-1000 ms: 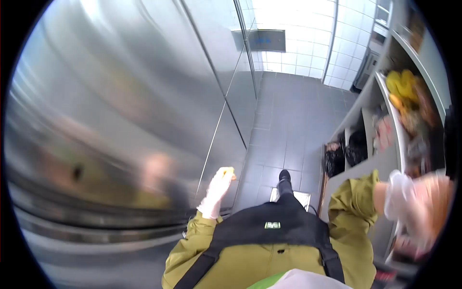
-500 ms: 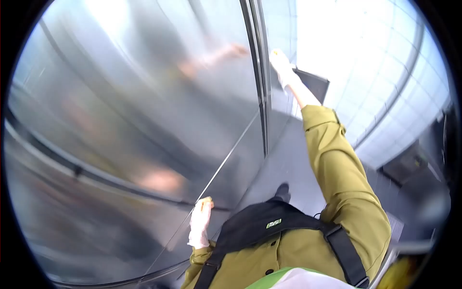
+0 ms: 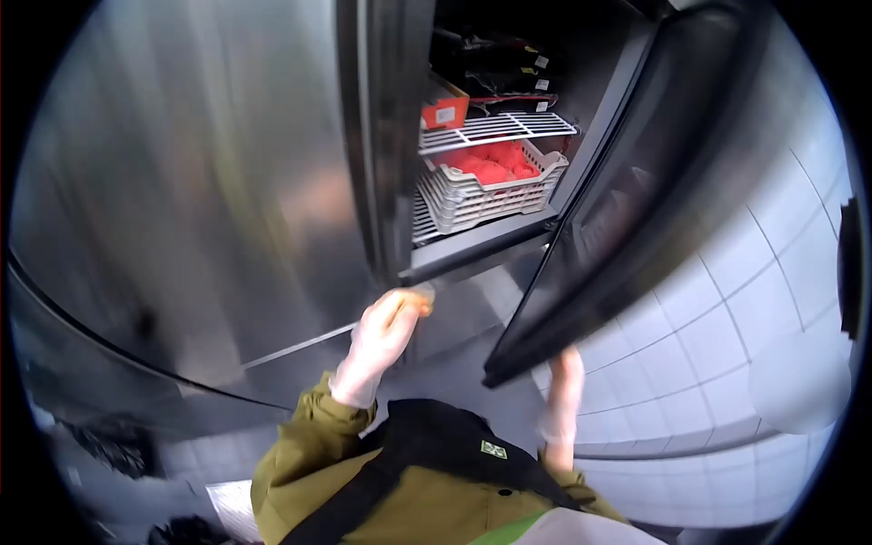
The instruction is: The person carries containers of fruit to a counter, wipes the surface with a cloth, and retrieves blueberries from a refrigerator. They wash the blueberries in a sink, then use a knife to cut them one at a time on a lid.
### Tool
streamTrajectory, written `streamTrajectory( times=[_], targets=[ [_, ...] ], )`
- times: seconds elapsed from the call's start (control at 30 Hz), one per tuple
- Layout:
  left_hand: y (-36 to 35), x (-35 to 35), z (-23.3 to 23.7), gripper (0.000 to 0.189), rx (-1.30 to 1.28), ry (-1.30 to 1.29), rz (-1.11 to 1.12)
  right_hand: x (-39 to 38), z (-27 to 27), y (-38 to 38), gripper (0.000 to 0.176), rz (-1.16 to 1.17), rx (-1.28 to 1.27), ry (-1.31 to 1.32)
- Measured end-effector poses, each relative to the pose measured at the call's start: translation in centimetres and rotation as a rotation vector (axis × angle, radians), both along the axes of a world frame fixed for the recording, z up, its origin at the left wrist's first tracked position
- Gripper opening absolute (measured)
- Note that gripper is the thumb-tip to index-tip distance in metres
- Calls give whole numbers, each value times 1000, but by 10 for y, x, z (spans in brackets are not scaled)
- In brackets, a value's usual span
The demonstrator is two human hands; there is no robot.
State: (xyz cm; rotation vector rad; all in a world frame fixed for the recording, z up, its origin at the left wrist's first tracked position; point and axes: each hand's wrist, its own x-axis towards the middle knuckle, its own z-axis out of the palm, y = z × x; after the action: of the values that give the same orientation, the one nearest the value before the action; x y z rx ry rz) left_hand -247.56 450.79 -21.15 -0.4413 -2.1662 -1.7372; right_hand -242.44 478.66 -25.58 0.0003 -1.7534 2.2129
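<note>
A steel refrigerator stands with its right door swung open. My right hand, in a pale glove, is at the door's lower outer side; the door hides its fingertips. My left hand, also gloved, is in front of the refrigerator's lower edge, its fingers curled around something small and yellowish that I cannot make out. Inside, a white plastic crate with red contents sits on the lower rack. Above it, a wire shelf bears an orange box and dark packages.
A white tiled wall rises on the right behind the open door. Dark plastic bags lie at the lower left, near a pale flat panel. The closed steel surface fills the left side.
The refrigerator door has come open and its inside now shows. My right hand has gone from high up at the door's edge to low beside the door. The view has turned.
</note>
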Motion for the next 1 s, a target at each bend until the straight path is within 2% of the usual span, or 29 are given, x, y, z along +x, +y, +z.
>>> streamTrajectory(
  times=[0.03, 0.07, 0.1, 0.2, 0.27, 0.37, 0.47, 0.5, 0.53, 0.57, 0.6, 0.63, 0.67, 0.73, 0.77, 0.8, 0.83, 0.87, 0.93, 1.0],
  targets=[
    [-59, 37, 7, 15, 85, 8, -70, 30, -8, 14, 43, -172, -30, -12],
    [7, -16, -1, 15, 33, 9, -53, 64, -11, 29, 39, -345, -57, -27],
    [83, -58, -2, 15, -7, -15, 3, 40, -28, 122, 33, -359, -93, -70],
    [143, -114, 4, 13, -116, 101, 57, 18, -33, 206, 32, -631, -83, -108],
    [160, -143, 16, 13, -206, 176, 115, 9, -37, 241, 31, -832, 31, -141],
    [173, -170, 39, 13, -211, 139, 251, -10, -30, 264, 31, -1159, 400, -198],
    [169, -209, 42, 14, -203, 130, 423, -59, -19, 262, 31, -1297, 1048, -105],
    [163, -224, 44, 14, -212, 132, 478, -90, -16, 254, 30, -1259, 1224, -5],
    [158, -237, 46, 15, -232, 178, 513, -136, -14, 240, 30, -1063, 1195, 136],
    [152, -249, 50, 15, -253, 220, 548, -199, -10, 213, 25, -760, 760, 362],
    [146, -258, 54, 16, -273, 261, 579, -250, 1, 187, 21, -549, 705, 330],
    [142, -268, 56, 19, -316, 324, 635, -298, 30, 157, 18, -283, 645, 437],
    [137, -276, 58, 21, -358, 374, 673, -335, 85, 113, 17, -8, 693, 543],
    [126, -284, 62, 24, -391, 428, 696, -403, 154, 42, 23, 333, 918, 1008],
    [123, -284, 64, 25, -396, 415, 702, -433, 172, 1, 19, 416, 941, 1161],
    [121, -282, 64, 25, -375, 397, 700, -464, 187, -42, 24, 613, 863, 1252],
    [120, -279, 64, 25, -353, 380, 695, -498, 189, -84, 26, 748, 1008, 1160],
    [119, -277, 63, 25, -331, 365, 692, -524, 191, -125, 32, 803, 1326, 1031],
    [117, -273, 59, 23, -310, 334, 721, -544, 186, -172, 42, 981, 1625, 860],
    [114, -270, 57, 23, -288, 286, 740, -552, 156, -194, 47, 842, 1617, 1021]
  ],
)
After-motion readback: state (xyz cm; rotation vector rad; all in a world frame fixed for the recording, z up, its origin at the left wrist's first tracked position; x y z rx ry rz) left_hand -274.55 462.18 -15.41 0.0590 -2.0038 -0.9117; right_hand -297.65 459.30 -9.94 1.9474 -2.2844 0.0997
